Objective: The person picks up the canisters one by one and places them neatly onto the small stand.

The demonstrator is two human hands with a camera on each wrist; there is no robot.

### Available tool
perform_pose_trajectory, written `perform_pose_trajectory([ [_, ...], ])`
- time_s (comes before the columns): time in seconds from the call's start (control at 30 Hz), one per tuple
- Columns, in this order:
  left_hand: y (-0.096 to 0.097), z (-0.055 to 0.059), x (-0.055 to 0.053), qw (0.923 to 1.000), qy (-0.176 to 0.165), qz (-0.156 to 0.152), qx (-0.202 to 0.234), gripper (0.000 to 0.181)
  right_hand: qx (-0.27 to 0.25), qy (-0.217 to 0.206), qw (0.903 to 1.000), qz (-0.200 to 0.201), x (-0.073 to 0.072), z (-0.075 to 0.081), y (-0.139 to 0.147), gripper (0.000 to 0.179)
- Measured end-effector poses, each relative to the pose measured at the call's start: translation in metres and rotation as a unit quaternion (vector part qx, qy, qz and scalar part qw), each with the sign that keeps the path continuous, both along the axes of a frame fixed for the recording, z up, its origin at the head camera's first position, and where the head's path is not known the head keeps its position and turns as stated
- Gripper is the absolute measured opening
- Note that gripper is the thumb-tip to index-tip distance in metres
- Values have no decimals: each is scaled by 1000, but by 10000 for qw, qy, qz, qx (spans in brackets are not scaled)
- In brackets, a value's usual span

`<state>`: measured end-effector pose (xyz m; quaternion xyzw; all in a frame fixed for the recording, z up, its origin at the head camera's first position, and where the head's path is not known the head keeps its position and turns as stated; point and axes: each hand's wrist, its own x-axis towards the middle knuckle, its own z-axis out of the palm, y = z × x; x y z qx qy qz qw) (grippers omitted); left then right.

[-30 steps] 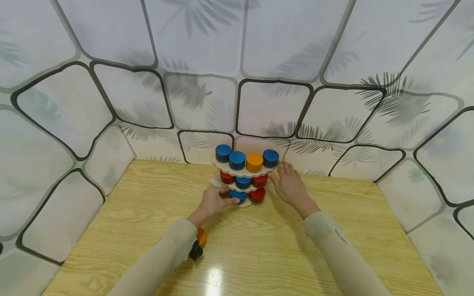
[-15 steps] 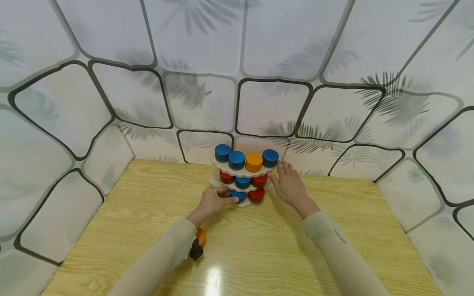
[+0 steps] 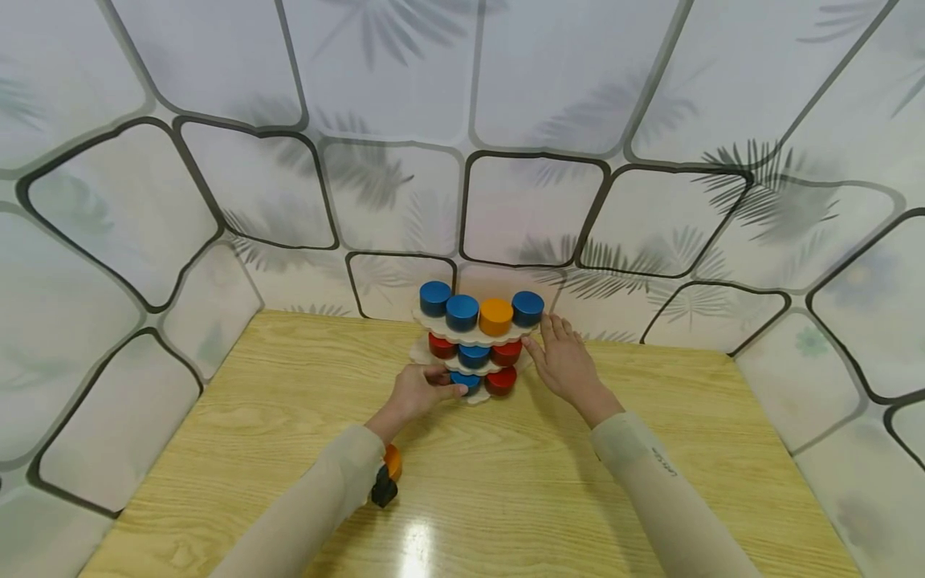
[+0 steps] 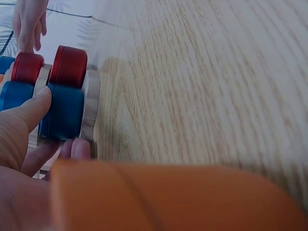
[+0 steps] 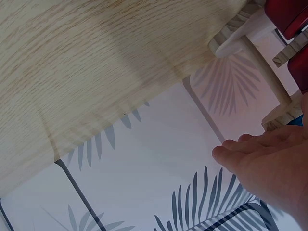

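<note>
A tiered stand [image 3: 473, 340] with pale scalloped wooden shelves stands against the back wall, bearing round blue, red and orange tins. My left hand [image 3: 417, 395] reaches to the lowest shelf and pinches a blue tin [image 4: 65, 111] there, thumb on its near side and fingers under or behind it. A red tin [image 3: 501, 380] sits beside it on the same shelf. My right hand [image 3: 569, 365] rests against the right side of the stand near the top shelf, fingers straight. Just above its fingertips is the top shelf's right blue tin [image 3: 528, 308].
An orange round piece [image 3: 393, 463] with a black part [image 3: 384, 487] shows by my left wrist, and looms orange in the left wrist view. The patterned wall [image 3: 535, 209] rises directly behind the stand. Wood-grain tabletop [image 3: 549, 498] stretches in front of it.
</note>
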<state>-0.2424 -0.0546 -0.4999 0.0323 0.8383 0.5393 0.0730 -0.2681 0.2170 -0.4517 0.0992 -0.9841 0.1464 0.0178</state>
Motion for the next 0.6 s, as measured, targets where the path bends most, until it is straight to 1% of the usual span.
perform_pose_trajectory([
  [0.17, -1, 1, 1, 9999, 66, -6, -147, 39, 66, 32, 10000, 3, 1, 1, -1, 75],
  [0.3, -4, 2, 2, 9995, 79, 23, -302, 45, 185, 69, 9998, 10, 1, 3, -1, 75],
  [0.47, -12, 5, 5, 9988, 77, -51, -487, 55, 341, 118, 9993, -15, 1, 3, 0, 74],
  [0.6, -22, 9, 9, 9973, 98, -166, -712, 56, 416, 150, 9990, -14, 0, 2, 0, 73],
])
